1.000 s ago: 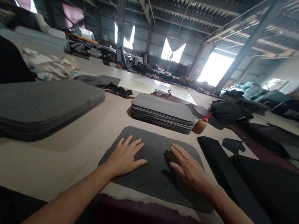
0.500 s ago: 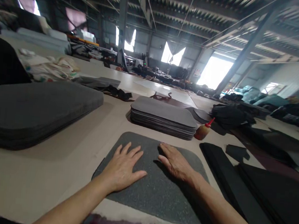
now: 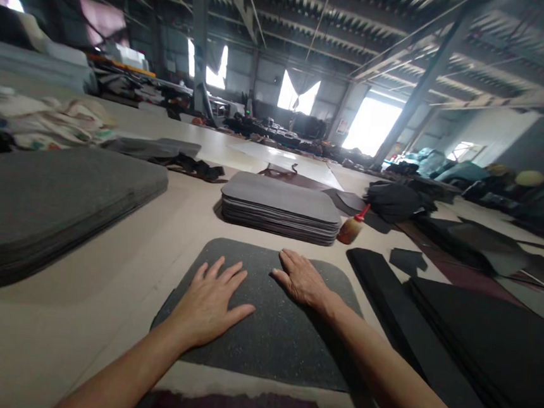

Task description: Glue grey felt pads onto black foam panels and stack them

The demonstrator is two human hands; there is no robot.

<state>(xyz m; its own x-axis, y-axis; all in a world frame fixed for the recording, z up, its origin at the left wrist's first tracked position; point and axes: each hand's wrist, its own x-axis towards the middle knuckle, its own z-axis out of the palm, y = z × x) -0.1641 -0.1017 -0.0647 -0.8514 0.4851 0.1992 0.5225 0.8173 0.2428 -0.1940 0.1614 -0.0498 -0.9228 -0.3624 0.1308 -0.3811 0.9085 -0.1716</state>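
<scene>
A dark grey rounded sheet (image 3: pixel 270 337) lies flat on the pale table (image 3: pixel 118 273). On its left part rests my left hand (image 3: pixel 210 303), palm down with the fingers spread. My right hand (image 3: pixel 301 279) lies on the upper right part of the sheet, thumb apart from the fingers, holding nothing. Just beyond the sheet stands a stack of grey rounded pieces (image 3: pixel 282 198). A bottle with a red nozzle (image 3: pixel 352 227) stands at the right end of that stack.
A large stack of grey sheets (image 3: pixel 58 198) fills the left side. Black folded pieces (image 3: pixel 484 337) lie on the right, with dark cloth (image 3: pixel 391 198) behind them. A whitish cloth heap (image 3: pixel 55 121) sits at the back left.
The view has turned slightly right, so the stacks and sheet appear further left. My right hand has shifted slightly up and left over the sheet; my left hand stays spread on it.
</scene>
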